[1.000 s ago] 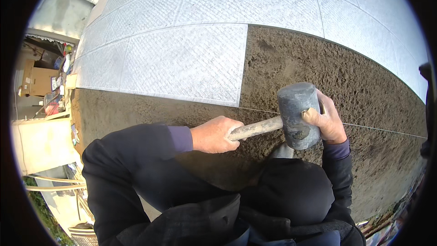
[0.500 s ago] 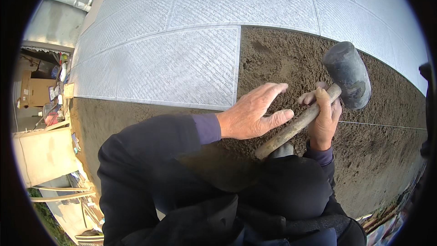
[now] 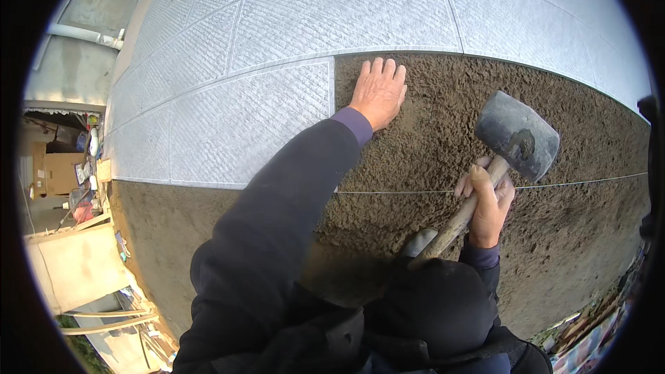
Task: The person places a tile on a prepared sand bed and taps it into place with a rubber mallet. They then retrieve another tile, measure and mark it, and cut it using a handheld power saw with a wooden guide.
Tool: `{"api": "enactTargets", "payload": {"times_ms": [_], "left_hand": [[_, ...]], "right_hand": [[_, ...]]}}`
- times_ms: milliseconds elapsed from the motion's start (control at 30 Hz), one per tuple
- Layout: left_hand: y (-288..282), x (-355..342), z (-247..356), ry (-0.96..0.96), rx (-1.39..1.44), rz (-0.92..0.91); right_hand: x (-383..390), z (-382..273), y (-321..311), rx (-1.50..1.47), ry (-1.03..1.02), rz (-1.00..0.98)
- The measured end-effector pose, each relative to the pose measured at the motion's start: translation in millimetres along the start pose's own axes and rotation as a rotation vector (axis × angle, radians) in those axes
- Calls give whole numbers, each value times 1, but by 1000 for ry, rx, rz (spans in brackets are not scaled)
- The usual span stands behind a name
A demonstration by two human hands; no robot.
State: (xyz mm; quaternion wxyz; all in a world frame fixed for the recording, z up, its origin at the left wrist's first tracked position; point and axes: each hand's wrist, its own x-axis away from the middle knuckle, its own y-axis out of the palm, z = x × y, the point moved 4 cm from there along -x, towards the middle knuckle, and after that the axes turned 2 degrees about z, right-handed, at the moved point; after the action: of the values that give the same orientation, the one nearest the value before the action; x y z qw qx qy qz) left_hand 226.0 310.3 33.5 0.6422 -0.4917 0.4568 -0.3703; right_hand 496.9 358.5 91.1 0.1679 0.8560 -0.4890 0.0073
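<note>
My left hand (image 3: 379, 93) reaches out over the coarse brown mortar bed (image 3: 429, 121), palm down with its fingers stretched out. It lies close beside the right edge of a grey, ribbed paving tile (image 3: 253, 128), and its palm is hidden. My right hand (image 3: 490, 211) is wrapped round the wooden handle of a rubber mallet (image 3: 509, 131), just below the dark head. The mallet tilts, its head up and to the right, its handle end near my knee. A thin string line (image 3: 589, 181) runs across the mortar at the height of my right hand.
Rows of laid grey tiles (image 3: 339, 17) border the mortar on the far side. My dark-clad knee (image 3: 436, 305) juts in at the bottom. Along the left stand a white pipe (image 3: 86, 36), a cardboard box (image 3: 62, 173) and wooden boards (image 3: 80, 263). Clutter lies at the lower right.
My left hand has moved away from the mallet, forward to the mortar near the tile's far corner. The mallet has turned slightly in my right hand, its head now lower.
</note>
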Motion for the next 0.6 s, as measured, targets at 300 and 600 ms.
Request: {"api": "enactTargets", "payload": {"times_ms": [300,600], "left_hand": [[-41,101,24,258,140,-109],[-22,34,-39,4,-9,37]], "right_hand": [[-4,8,-2,-14,25,-3],[3,4,-1,-41,0,-21]]}}
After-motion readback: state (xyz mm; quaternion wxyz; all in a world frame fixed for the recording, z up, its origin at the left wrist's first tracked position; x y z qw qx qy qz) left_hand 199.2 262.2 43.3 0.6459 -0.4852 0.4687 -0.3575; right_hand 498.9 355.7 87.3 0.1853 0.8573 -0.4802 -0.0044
